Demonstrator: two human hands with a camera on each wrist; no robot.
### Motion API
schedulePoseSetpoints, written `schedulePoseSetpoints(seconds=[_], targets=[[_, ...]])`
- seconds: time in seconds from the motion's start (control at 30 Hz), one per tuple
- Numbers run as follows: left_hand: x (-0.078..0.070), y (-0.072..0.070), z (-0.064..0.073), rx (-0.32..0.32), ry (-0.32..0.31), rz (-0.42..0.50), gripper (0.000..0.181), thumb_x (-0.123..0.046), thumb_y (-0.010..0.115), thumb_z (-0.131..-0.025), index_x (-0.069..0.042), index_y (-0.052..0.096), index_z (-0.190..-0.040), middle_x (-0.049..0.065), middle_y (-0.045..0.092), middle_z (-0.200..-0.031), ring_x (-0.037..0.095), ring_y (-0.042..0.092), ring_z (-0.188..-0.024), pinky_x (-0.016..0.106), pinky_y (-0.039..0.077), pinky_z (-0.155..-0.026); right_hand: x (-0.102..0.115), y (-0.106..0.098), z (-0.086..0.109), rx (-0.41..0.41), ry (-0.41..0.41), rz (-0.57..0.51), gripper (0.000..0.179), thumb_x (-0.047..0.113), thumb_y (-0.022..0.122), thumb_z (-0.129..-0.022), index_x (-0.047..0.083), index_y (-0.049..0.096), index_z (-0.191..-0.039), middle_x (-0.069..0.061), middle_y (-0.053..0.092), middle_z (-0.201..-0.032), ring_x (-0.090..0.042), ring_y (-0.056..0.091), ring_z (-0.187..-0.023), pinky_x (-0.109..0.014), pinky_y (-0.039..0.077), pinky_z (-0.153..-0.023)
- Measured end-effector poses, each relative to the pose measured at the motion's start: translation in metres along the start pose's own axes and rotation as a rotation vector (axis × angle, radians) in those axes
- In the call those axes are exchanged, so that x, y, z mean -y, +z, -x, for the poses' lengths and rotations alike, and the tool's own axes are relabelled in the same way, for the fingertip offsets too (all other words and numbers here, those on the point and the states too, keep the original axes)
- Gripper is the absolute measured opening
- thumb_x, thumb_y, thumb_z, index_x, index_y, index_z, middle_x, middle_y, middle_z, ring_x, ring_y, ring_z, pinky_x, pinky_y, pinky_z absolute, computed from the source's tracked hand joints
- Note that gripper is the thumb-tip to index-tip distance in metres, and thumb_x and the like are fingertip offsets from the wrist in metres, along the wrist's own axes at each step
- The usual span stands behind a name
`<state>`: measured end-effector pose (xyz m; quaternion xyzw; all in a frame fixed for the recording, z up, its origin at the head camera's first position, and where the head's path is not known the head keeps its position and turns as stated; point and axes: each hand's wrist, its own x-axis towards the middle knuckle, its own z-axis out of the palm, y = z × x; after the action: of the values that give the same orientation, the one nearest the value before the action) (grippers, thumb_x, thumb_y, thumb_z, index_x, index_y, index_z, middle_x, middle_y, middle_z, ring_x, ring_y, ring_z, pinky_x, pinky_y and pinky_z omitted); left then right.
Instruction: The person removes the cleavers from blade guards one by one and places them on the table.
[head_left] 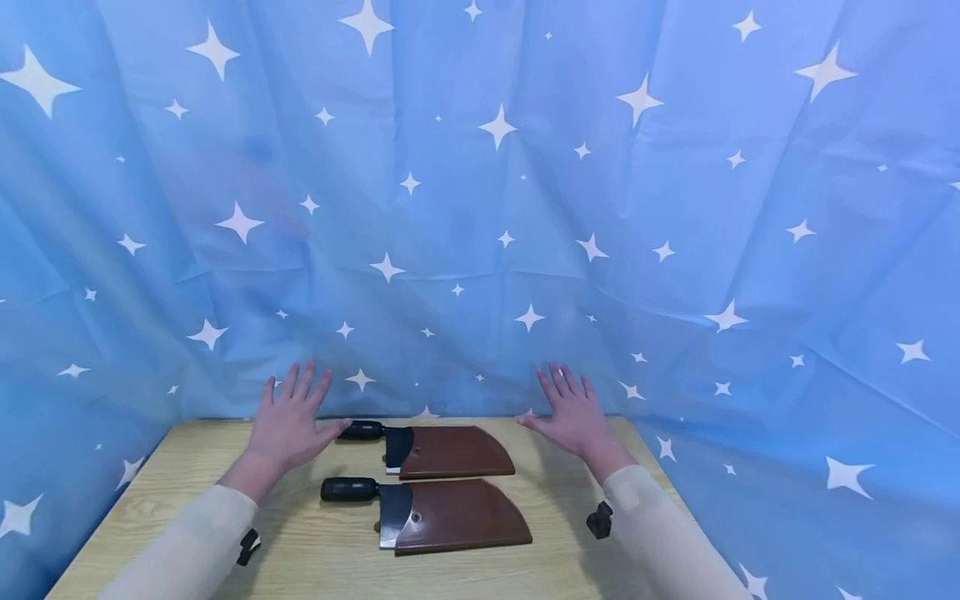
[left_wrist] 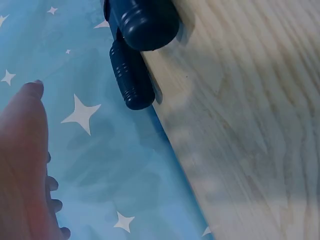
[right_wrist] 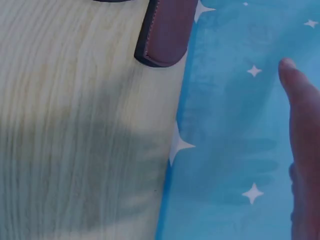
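Two cleavers in brown leather sheaths lie on the table, one behind the other, handles to the left. The near cleaver shows a black handle and a strip of bare blade beside a snap button. Behind it lies the far cleaver, its handle end partly behind my left thumb in the head view. My left hand is raised with fingers spread, left of the handles, holding nothing. Off the sheaths' right ends, my right hand is likewise raised, fingers spread and holding nothing. Both handles appear in the left wrist view.
The light wooden table ends at a back edge just behind the far cleaver. A blue curtain with white stars hangs behind and at both sides. Small black devices sit at both wrists.
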<state>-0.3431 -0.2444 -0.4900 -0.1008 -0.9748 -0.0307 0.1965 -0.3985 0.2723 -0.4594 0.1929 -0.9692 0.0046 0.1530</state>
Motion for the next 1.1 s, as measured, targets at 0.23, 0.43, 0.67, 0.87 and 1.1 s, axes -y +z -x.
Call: schedulePoseSetpoints(seconds=[0.23, 0.43, 0.67, 0.87, 1.1], targets=[[-0.008, 0.002, 0.006, -0.01, 0.028, 0.002, 0.101, -0.077, 0.057, -0.102, -0.008, 0.037, -0.173, 0.027, 0.024, -0.179, 0.053, 0.02, -0.164, 0.076, 0.015, -0.127, 0.007, 0.004, 0.011, -0.005, -0.035, -0.029, 0.101, 0.07, 0.064, -0.102, 0.01, 0.029, -0.175, -0.019, 0.024, -0.18, -0.045, 0.02, -0.166, -0.065, 0.013, -0.132], [-0.013, 0.003, 0.013, -0.016, 0.061, 0.008, 0.1, -0.078, 0.058, -0.101, -0.008, 0.04, -0.171, 0.027, 0.028, -0.177, 0.053, 0.026, -0.162, 0.076, 0.02, -0.126, 0.015, 0.004, 0.019, -0.008, -0.058, -0.029, 0.104, 0.081, 0.056, -0.1, 0.015, 0.028, -0.176, -0.014, 0.02, -0.181, -0.042, 0.017, -0.168, -0.063, 0.013, -0.133], [-0.024, 0.002, 0.023, 0.002, 0.099, 0.058, 0.096, -0.071, 0.066, -0.101, -0.009, 0.042, -0.17, 0.024, 0.03, -0.177, 0.052, 0.031, -0.16, 0.078, 0.026, -0.123, 0.024, 0.008, 0.031, -0.045, -0.129, -0.104, 0.103, 0.078, 0.065, -0.097, 0.012, 0.041, -0.172, -0.019, 0.035, -0.177, -0.046, 0.032, -0.162, -0.069, 0.025, -0.128], [-0.027, 0.009, 0.03, -0.017, 0.124, 0.09, 0.095, -0.069, 0.067, -0.101, -0.009, 0.042, -0.171, 0.023, 0.032, -0.177, 0.05, 0.034, -0.159, 0.077, 0.031, -0.12, 0.034, 0.01, 0.038, -0.062, -0.165, -0.164, 0.101, 0.074, 0.072, -0.094, 0.013, 0.045, -0.17, -0.019, 0.041, -0.173, -0.047, 0.037, -0.159, -0.071, 0.031, -0.124], [-0.033, 0.014, 0.039, -0.039, 0.155, 0.121, 0.095, -0.073, 0.063, -0.101, -0.01, 0.045, -0.17, 0.022, 0.037, -0.174, 0.05, 0.039, -0.157, 0.076, 0.035, -0.118, 0.042, 0.014, 0.048, -0.03, -0.175, -0.199, 0.102, 0.072, 0.075, -0.094, 0.014, 0.044, -0.171, -0.018, 0.041, -0.173, -0.046, 0.039, -0.158, -0.072, 0.034, -0.123]])
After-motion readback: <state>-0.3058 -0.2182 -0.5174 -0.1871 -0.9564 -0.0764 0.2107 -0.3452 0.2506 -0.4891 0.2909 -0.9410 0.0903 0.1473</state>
